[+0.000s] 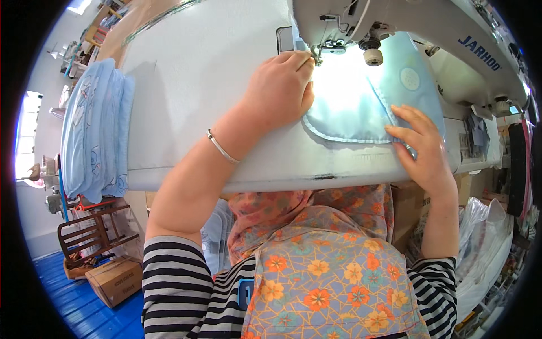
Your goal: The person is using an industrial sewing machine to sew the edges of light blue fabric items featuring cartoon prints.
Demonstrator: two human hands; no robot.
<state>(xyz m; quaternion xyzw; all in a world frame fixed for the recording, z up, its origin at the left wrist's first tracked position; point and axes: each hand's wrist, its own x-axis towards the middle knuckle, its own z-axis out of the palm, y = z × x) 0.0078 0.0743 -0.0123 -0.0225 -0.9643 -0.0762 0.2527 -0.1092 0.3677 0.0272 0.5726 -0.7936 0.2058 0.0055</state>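
A light-blue fabric piece (344, 121) with a rounded corner and a pale bound edge lies under the head of a sewing machine (412, 22). My left hand (282, 87) is closed at the fabric's left edge, its fingertips right beside the presser foot (317, 56); the cloth in its grip is mostly hidden. At the near right, my right hand (423, 141) pinches a bound edge between thumb and fingers, the other fingers bent over the cloth. A bright lamp washes out the fabric around the needle.
A stack of folded light-blue printed pieces (96, 130) hangs over the table's left side. The pale table (192, 73) has its front edge close to my flowered apron (333, 277). A cardboard box (116, 279) and a wooden chair (93, 231) stand at lower left; plastic bags (485, 243) lie at right.
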